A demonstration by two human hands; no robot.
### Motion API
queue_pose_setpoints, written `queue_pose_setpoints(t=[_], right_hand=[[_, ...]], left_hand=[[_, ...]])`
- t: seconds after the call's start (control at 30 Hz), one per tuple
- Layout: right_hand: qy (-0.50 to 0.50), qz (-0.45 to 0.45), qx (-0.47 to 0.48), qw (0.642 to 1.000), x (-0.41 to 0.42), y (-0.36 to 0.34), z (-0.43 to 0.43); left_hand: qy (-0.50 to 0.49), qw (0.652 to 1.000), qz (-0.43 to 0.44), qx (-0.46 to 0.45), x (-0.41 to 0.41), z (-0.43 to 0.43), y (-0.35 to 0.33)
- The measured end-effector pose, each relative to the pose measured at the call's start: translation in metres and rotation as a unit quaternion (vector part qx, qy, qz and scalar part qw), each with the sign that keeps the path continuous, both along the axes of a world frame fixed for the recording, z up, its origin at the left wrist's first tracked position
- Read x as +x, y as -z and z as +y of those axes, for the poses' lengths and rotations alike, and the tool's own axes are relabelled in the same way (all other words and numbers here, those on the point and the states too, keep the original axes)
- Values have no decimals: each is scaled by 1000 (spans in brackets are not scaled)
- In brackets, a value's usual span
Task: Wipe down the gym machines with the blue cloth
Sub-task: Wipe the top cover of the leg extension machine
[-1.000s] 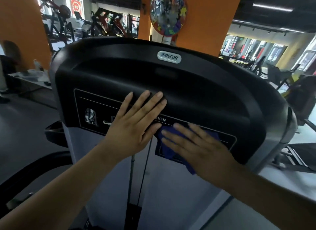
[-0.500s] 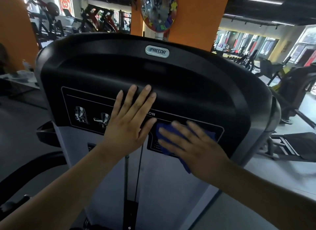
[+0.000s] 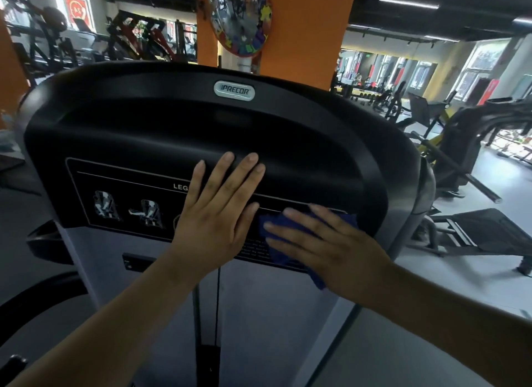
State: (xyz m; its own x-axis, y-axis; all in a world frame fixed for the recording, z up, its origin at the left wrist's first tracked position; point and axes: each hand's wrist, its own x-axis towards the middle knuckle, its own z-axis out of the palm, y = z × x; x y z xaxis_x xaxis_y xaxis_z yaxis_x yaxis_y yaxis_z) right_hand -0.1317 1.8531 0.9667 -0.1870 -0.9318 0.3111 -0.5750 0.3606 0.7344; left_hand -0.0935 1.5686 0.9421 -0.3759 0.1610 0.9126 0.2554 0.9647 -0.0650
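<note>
A black-topped Precor gym machine fills the view, with an instruction label across its front and a pale grey shroud below. My left hand lies flat on the label and the black ledge, fingers straight and spread. To its right, my right hand presses the blue cloth flat against the label's right part with straight fingers. Most of the cloth is hidden under that hand; a corner hangs out below the wrist.
A cable and a rod run down the shroud below my left hand. An orange pillar with a round mirror stands behind the machine. Other gym machines stand to the right and at the back left, on a grey floor.
My right hand has slid the cloth a little to the right along the label, away from the left hand. The left hand keeps its place on the panel. The camera has shifted.
</note>
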Motion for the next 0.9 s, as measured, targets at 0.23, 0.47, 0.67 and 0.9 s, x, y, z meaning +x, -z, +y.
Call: queue_pose_setpoints(t=[0.23,0.47,0.67,0.9], right_hand=[[21,27,-1,999,9,21,20],[58,76,-105,990,6,-10,48],[17,78,-32,996,1,-5,64],[2,75,-23,997,-5,11,86]], left_hand=[[14,1000,-8,25,-1,22,0],[31,1000,-7,0,-3,47,11],[23,1000,-6,17,-7,60,12],[28,1000,-3,-9,-3,90,10]])
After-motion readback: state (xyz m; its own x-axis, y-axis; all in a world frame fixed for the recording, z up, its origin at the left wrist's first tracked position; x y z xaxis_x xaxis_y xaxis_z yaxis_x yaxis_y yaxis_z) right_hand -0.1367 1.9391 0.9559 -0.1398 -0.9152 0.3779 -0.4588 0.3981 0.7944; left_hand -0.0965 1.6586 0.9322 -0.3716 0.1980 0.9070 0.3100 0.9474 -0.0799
